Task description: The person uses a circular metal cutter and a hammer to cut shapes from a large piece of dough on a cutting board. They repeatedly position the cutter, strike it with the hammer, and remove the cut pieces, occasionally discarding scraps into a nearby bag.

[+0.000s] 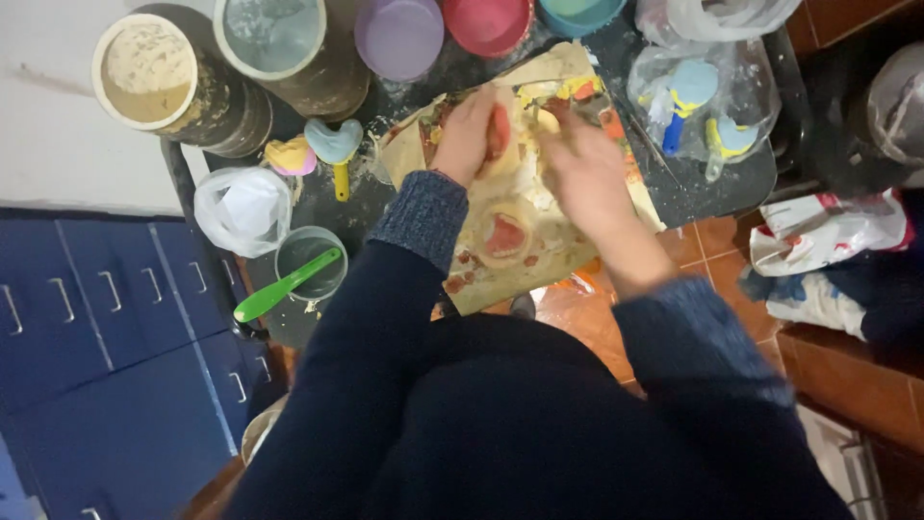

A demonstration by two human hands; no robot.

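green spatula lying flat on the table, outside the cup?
No. The green spatula leans in the small clear cup, its handle sticking out over the rim toward the lower left, well apart from the left hand.

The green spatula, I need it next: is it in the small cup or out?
In: the green spatula leans in the cup.

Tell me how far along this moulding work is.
Done: finished heart-shaped pieces lie on the dark table. In hand: the left hand presses a reddish lump on the stained board; the right hand is blurred beside it. Left: a red-filled ring sits untouched.
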